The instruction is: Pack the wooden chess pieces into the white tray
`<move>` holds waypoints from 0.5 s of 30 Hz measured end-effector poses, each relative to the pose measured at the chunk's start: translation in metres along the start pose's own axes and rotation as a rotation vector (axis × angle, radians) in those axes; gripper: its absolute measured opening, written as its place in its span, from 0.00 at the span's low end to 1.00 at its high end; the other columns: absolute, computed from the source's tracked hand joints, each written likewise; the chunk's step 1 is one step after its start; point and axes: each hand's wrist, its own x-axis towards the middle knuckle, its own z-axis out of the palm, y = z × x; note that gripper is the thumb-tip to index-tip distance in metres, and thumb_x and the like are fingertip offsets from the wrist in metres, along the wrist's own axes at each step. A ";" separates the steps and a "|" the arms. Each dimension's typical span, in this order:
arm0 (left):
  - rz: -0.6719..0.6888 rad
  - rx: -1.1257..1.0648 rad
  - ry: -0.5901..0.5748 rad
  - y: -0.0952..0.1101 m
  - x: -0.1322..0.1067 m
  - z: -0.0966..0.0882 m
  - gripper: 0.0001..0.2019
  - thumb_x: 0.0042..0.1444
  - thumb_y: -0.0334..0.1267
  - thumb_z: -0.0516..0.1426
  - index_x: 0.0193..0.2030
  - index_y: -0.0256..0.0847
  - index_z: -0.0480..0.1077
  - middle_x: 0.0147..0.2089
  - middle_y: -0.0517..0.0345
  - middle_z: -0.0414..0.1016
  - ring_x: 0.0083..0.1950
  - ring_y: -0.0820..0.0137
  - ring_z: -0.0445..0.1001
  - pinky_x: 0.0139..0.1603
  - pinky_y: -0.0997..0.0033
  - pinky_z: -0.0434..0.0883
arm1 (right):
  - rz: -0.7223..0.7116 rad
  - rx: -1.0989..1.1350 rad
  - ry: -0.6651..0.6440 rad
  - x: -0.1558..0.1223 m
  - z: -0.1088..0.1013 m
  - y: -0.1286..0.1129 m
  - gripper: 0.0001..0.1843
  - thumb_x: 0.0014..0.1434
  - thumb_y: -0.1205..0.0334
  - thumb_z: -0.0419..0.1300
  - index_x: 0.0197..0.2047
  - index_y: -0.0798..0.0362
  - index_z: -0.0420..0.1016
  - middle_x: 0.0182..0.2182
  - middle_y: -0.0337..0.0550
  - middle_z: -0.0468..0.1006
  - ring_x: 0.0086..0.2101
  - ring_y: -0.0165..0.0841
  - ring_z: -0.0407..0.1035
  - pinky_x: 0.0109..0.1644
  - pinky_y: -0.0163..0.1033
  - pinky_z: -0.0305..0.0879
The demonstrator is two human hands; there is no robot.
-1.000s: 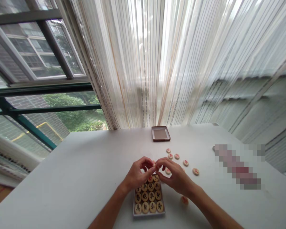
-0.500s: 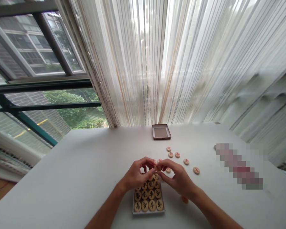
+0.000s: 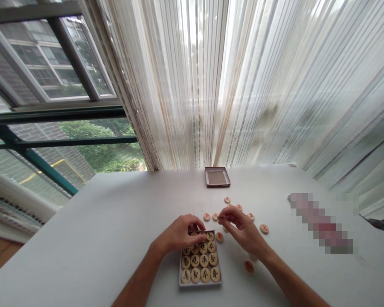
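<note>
A small white box [image 3: 199, 285] on the white table holds several round wooden chess pieces with black characters. My left hand [image 3: 179, 234] rests curled over the box's far edge, fingertips pressed down on a piece there. My right hand [image 3: 243, 230] hovers just right of the box, thumb and fingers pinched together; whether anything is in the pinch I cannot make out. Loose red-marked pieces [image 3: 206, 216] lie beyond and beside my hands, one [image 3: 248, 266] under my right forearm.
A brown box lid [image 3: 217, 177] lies at the table's far edge under striped curtains [image 3: 230, 85]. A blurred-out object [image 3: 320, 221] sits at the right. The table [image 3: 99, 230] ends left near a window.
My hands have parted: the left dropped onto the box's far row, the right drew back to the right. A red piece now lies beside the box's far right corner.
</note>
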 end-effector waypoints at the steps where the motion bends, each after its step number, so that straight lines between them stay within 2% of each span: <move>1: 0.004 -0.001 -0.004 0.000 0.000 0.001 0.11 0.54 0.43 0.63 0.41 0.41 0.79 0.37 0.57 0.78 0.35 0.70 0.73 0.36 0.74 0.70 | 0.002 0.001 0.001 0.000 0.000 0.000 0.10 0.64 0.53 0.62 0.44 0.50 0.72 0.40 0.44 0.78 0.41 0.36 0.76 0.48 0.43 0.76; 8: 0.017 0.013 0.023 0.000 0.001 0.001 0.08 0.57 0.40 0.60 0.40 0.41 0.78 0.37 0.58 0.79 0.33 0.71 0.72 0.35 0.75 0.69 | 0.019 -0.004 -0.008 -0.001 0.001 -0.003 0.08 0.65 0.55 0.62 0.43 0.50 0.70 0.39 0.44 0.77 0.40 0.36 0.76 0.46 0.42 0.75; 15: 0.116 0.007 0.211 0.007 0.006 0.008 0.11 0.63 0.42 0.56 0.44 0.41 0.77 0.40 0.54 0.81 0.38 0.68 0.75 0.40 0.72 0.70 | 0.096 0.098 -0.094 -0.001 0.007 -0.003 0.10 0.64 0.55 0.62 0.43 0.50 0.69 0.38 0.42 0.78 0.41 0.37 0.77 0.48 0.44 0.75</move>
